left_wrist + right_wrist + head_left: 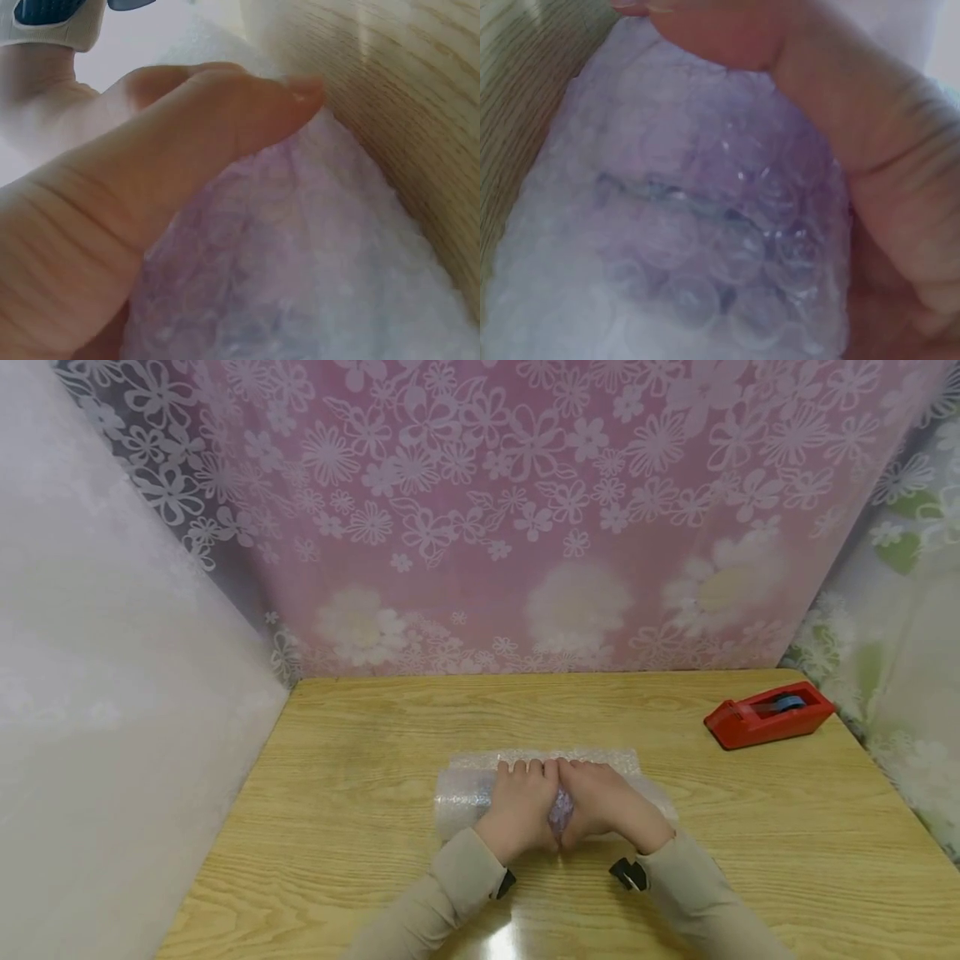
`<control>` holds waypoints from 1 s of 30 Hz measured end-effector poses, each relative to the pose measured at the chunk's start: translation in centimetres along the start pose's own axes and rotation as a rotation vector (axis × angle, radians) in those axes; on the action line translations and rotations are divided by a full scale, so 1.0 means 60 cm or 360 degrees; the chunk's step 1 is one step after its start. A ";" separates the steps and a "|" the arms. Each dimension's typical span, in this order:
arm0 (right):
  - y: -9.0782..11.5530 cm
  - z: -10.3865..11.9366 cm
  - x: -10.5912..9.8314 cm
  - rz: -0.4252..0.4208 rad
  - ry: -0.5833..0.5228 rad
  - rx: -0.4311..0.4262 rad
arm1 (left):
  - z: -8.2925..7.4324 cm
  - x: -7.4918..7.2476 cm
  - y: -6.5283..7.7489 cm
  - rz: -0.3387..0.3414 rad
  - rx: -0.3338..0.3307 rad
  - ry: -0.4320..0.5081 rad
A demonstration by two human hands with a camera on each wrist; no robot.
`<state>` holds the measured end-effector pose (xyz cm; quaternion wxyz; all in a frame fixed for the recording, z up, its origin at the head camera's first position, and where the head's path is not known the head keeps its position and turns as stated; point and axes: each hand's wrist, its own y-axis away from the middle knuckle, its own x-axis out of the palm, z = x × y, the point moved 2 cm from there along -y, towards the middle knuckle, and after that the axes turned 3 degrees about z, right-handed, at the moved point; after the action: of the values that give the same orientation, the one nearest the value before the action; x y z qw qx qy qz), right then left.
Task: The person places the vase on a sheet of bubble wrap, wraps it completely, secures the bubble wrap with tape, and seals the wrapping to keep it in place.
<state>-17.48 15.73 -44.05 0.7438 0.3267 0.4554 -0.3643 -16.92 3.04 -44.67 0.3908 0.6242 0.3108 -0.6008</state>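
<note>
A bundle of clear bubble wrap (461, 797) lies crosswise on the table, with something purple showing through between the hands. My left hand (521, 802) grips its middle, fingers over the far side and thumb on the near side. Right beside it, my right hand (600, 797) holds the bundle the same way, the two hands meeting at the fingertips. A flat strip of the wrap reaches out beyond the fingers. Close up in the left wrist view, the thumb (187, 135) presses along the bubbles. In the right wrist view a dark line runs under the wrap (652, 247).
A red tape dispenser (772, 717) with a roll of tape stands at the table's far right corner. The wood-grain table (360, 727) ends at a pink floral curtain (480, 527) behind, with a pale sheet (112, 693) on the left and another floral one on the right.
</note>
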 end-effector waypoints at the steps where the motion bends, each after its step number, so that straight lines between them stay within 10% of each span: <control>1: 0.000 0.000 0.000 0.0003 -0.0005 -0.0004 | 0.000 0.001 0.000 -0.0012 -0.0005 -0.0007; 30: -0.023 -0.021 -0.008 0.0358 -0.0433 -0.0057 | 0.021 0.005 -0.012 0.0082 0.0155 0.0257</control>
<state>-19.35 16.18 -44.28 0.8403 0.3101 0.3175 -0.3113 -18.19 2.29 -45.00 0.3490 0.6967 0.2955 -0.5528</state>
